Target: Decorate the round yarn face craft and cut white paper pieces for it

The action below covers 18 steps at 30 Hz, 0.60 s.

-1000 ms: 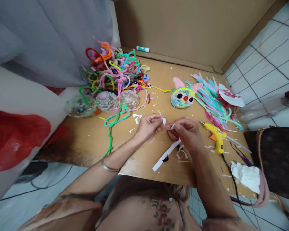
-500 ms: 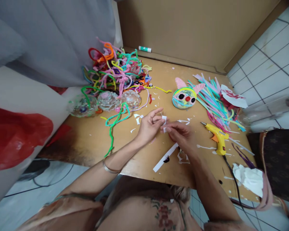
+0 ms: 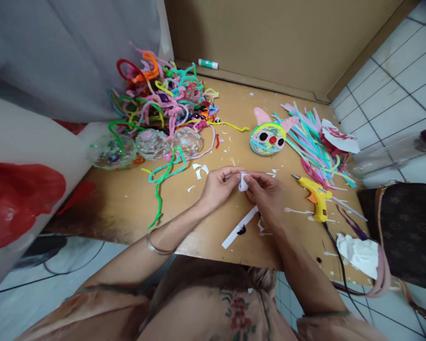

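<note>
Over the middle of the table, my left hand and my right hand meet at a small piece of white paper. The paper looks bent or folded, and the thumb and fingers of each hand pinch it. Below them lies a white paper strip with a small dark lash-like piece on it. Several white paper scraps are scattered to the left of my hands. Beyond them sits a round animal head with pink ears, black eyes and a red nose.
A yellow glue gun lies at right, its black cord running off the front edge. Pipe cleaners are bundled behind it. At left is a tangled heap of colourful pipe cleaners. A glue stick rests at the back; a brown bag stands right.
My hands have come closer together, and the white paper between them is now bent over. The whole view has shifted slightly.
</note>
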Motion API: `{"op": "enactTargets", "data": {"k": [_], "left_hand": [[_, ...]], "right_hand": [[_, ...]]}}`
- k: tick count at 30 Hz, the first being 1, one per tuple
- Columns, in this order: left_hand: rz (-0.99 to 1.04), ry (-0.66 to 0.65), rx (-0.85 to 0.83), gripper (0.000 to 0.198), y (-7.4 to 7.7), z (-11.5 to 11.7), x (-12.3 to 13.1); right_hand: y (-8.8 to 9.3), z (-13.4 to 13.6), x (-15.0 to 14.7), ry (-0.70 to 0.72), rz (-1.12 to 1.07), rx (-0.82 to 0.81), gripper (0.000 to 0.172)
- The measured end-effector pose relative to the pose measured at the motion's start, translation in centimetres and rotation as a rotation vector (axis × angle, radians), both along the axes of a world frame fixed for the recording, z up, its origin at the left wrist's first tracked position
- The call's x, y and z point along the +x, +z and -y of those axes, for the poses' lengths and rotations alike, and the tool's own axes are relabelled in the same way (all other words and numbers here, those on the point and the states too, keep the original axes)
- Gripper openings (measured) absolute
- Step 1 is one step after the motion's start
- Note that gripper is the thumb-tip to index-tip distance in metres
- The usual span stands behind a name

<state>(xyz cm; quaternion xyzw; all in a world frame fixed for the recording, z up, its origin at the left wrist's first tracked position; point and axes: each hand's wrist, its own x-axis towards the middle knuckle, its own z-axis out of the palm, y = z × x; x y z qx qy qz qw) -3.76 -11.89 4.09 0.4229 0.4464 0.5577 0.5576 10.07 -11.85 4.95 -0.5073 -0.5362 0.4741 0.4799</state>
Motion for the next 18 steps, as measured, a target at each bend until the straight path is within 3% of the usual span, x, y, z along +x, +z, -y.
{"op": "enactTargets", "data": {"k": [3, 13, 18], "left_hand": [[0.004, -0.004, -0.008, 0.020, -0.1, 0.1, 0.0], [0.028, -0.020, -0.032, 0.022, 1.2, 0.5, 0.0], [0.014, -0.020, -0.021, 0.030, 0.9, 0.4, 0.0]], "right_hand": [[0.4, 0.2, -0.3, -0.087, -0.019, 0.007, 0.032], [0.6, 0.3, -0.3, -0.095, 0.016, 0.055, 0.030], [0.7, 0.4, -0.4, -0.102, 0.020, 0.068, 0.028]]}}
